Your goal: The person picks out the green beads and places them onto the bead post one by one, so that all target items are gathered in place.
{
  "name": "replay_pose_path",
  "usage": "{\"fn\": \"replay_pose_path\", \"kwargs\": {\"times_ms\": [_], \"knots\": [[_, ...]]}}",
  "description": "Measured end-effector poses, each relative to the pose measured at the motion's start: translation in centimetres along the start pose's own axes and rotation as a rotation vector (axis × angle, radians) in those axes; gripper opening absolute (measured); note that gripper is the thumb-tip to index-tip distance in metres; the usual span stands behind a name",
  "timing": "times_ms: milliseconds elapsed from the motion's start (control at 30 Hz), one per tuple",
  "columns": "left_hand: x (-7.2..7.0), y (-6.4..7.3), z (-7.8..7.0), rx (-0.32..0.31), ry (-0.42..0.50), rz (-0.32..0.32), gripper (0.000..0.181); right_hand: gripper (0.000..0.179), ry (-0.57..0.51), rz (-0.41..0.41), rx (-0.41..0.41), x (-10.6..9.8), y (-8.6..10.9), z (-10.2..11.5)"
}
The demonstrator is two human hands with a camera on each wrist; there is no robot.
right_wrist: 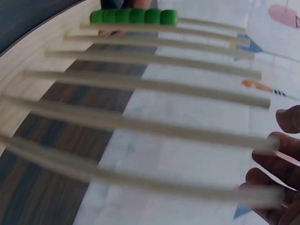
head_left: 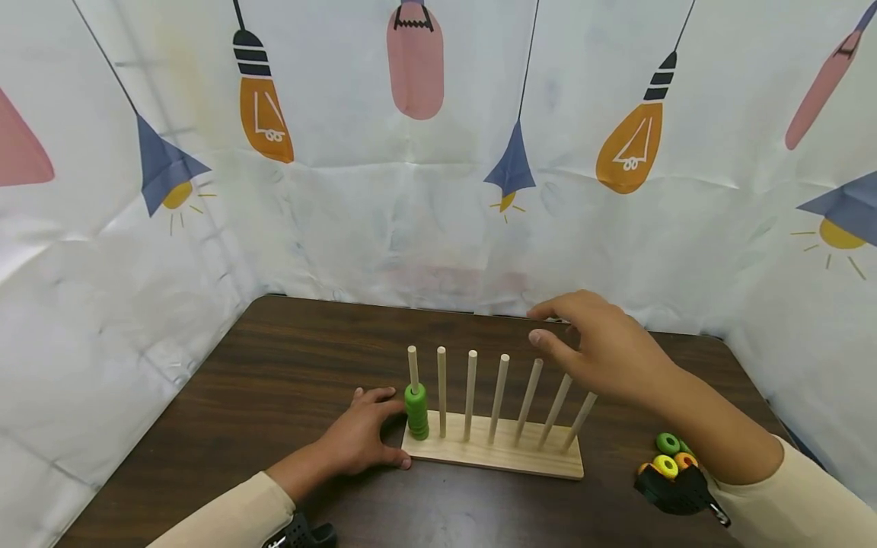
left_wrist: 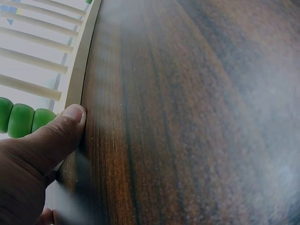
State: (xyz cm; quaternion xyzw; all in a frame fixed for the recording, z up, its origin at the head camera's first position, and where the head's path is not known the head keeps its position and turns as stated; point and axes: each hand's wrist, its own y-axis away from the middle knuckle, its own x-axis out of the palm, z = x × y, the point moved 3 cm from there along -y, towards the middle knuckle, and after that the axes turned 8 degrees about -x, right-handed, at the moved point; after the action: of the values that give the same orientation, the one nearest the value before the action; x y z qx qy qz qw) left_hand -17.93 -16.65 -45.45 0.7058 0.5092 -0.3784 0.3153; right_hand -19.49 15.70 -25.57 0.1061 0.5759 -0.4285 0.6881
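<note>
Crosswise rack (head_left: 479,450), 7 pegs (head_left: 499,396) upward, left hand (head_left: 363,435) pinching 1 end, right hand (head_left: 606,346) spread

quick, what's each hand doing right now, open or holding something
Left hand: closed on the end of the wooden base.
Right hand: open, fingers relaxed, holding nothing visible.
</note>
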Motion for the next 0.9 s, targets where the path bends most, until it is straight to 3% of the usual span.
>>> {"fn": "replay_pose_path", "kwargs": {"times_ms": [500, 733, 900], "knots": [[0.0, 0.0, -0.1, -0.021, 0.004, 0.005, 0.073, 0.03, 0.066, -0.038, 0.147, -2.0, 5.9, -5.6], [0.0, 0.0, -0.1, -0.029, 0.002, 0.014, 0.074, 0.033, 0.069, -0.008, 0.249, -1.5, 8.9, -8.8], [0.0, 0.1, -0.2, -0.03, 0.011, 0.022, 0.074, 0.038, 0.061, 0.056, 0.326, -0.2, 11.3, -11.1]]}}
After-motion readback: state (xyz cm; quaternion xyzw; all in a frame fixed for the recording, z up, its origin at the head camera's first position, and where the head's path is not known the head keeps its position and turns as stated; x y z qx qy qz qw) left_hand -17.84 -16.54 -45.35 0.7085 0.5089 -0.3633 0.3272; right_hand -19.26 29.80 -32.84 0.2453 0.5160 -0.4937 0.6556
